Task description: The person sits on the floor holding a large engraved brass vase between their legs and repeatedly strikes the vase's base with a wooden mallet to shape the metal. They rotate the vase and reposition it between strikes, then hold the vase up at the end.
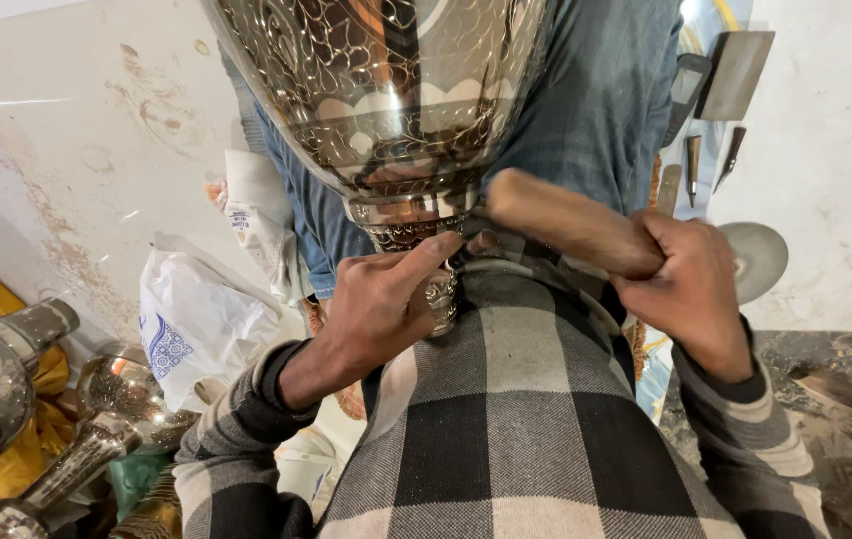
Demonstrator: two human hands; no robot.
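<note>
Checked cloth (516, 419) underlies hands: left (376, 304) pinching engraved vase (386, 90) stem, right (690, 289) gripping wooden handle (566, 225).

One head camera looks steeply down, close over the lap.

The vase (386, 90) runs off the top edge, so its upper body and mouth are out of view. Its stem is mostly hidden behind the left hand (376, 304), and its foot cannot be seen at all. The tool (566, 225) shows only a wooden handle; its working tip is covered where it meets the stem, behind the left fingertips (446, 245). The right hand (690, 289) covers the handle's far end. Both forearms are cut off by the bottom edge. At the left edge, other metal vessels (6, 399) are partly cropped. The small tools (710, 155) at the upper right are too small to identify.
</note>
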